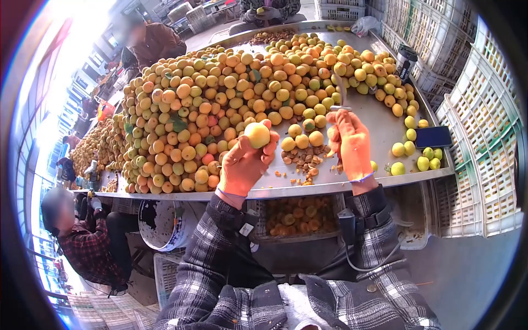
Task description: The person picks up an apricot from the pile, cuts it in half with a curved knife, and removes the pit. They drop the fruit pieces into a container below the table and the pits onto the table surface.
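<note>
My left hand (246,159), in an orange work glove, is closed around a yellow apricot (257,135) and holds it up over the table's near side. To its right, my gloved right hand (350,144) grips a small tool with a metal part (339,108) showing above the fingers; its exact kind I cannot tell. Between and beyond the hands lie a few apricots (301,141) and a heap of brown pits (302,159). A large pile of apricots (192,110) covers the table to the left and back.
The metal table (363,124) has a raised rim. A phone (433,137), green apricots (426,159) and a dark cup (406,61) are on its right. Below stand a crate of apricot halves (294,216) and a white bucket (165,220). Stacked crates (478,132) rise at right; people sit around.
</note>
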{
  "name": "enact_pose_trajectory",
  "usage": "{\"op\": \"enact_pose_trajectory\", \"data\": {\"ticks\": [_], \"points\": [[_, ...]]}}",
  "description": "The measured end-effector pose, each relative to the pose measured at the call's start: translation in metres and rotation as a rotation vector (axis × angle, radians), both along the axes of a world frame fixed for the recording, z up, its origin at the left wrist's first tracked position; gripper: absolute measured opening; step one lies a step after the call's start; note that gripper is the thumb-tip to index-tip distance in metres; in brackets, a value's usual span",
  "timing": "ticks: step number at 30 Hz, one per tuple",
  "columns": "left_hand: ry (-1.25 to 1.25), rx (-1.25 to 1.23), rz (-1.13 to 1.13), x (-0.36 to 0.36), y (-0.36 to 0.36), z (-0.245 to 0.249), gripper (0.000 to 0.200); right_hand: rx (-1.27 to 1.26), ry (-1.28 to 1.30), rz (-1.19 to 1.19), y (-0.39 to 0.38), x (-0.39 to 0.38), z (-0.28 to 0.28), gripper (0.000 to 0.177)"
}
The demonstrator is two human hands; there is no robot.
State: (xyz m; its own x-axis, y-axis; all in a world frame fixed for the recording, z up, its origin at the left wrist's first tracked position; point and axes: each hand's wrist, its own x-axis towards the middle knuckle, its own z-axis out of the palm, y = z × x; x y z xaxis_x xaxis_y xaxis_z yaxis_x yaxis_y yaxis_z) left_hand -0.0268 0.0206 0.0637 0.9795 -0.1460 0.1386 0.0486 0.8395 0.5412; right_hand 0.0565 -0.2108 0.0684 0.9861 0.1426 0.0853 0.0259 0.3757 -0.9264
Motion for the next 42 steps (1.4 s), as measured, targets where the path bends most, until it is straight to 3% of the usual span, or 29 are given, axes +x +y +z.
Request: {"op": "enact_pose_trajectory", "data": {"ticks": [2,3,8,12,14,15,16,18,20,23,28,31,34,36,38,42], "points": [[-0.04,-0.07,-0.052,0.003,-0.003,-0.004,0.057,0.036,0.014,0.122,0.006,-0.005,-0.005,0.032],[-0.013,-0.056,0.002,0.005,-0.005,-0.006,0.055,-0.081,0.059,0.165,0.006,-0.012,0.003,0.032],[0.065,-0.058,0.173,0.01,-0.018,-0.017,0.053,-0.161,0.047,0.271,0.023,-0.026,-0.004,0.032],[0.117,-0.073,0.052,0.012,-0.018,-0.027,0.054,-0.225,-0.081,0.317,0.033,-0.032,-0.006,0.029],[0.16,-0.048,0.067,0.013,-0.026,-0.028,0.052,-0.25,-0.079,0.257,0.038,-0.037,-0.004,0.026],[0.184,-0.046,0.057,0.013,-0.029,-0.028,0.051,-0.431,-0.148,0.199,0.038,-0.035,-0.008,0.029],[0.208,-0.044,0.048,0.013,-0.032,-0.029,0.051,-0.439,-0.147,0.199,0.04,-0.034,-0.014,0.029],[0.181,-0.055,0.034,0.013,-0.032,-0.027,0.046,-0.734,-0.369,-0.002,0.046,-0.034,-0.022,0.03],[0.222,-0.086,-0.026,0.015,-0.029,-0.024,0.043,-0.741,-0.379,0.016,0.047,-0.035,-0.019,0.03],[0.177,-0.07,-0.001,0.015,-0.022,-0.03,0.044,-1.014,-0.419,-0.202,0.046,-0.026,-0.021,0.029],[0.235,-0.071,0.025,0.014,-0.015,-0.035,0.047,-0.895,-0.401,-0.161,0.044,-0.023,-0.018,0.026],[0.268,-0.062,0.049,0.012,-0.016,-0.037,0.05,-0.749,-0.274,0.012,0.049,-0.032,-0.011,0.024],[0.358,-0.063,0.043,0.015,-0.016,-0.036,0.05,-0.713,-0.358,0.04,0.052,-0.03,-0.016,0.028],[0.29,-0.088,-0.2,0.016,-0.012,-0.041,0.052,-0.678,-0.352,0.08,0.053,-0.027,-0.02,0.03],[0.37,0.007,-0.123,0.013,-0.015,-0.035,0.054,-0.521,-0.185,0.201,0.054,-0.024,-0.021,0.029],[0.298,0.13,-0.081,0.013,-0.009,-0.03,0.053,-0.563,-0.232,0.195,0.051,-0.025,-0.01,0.028]]}}
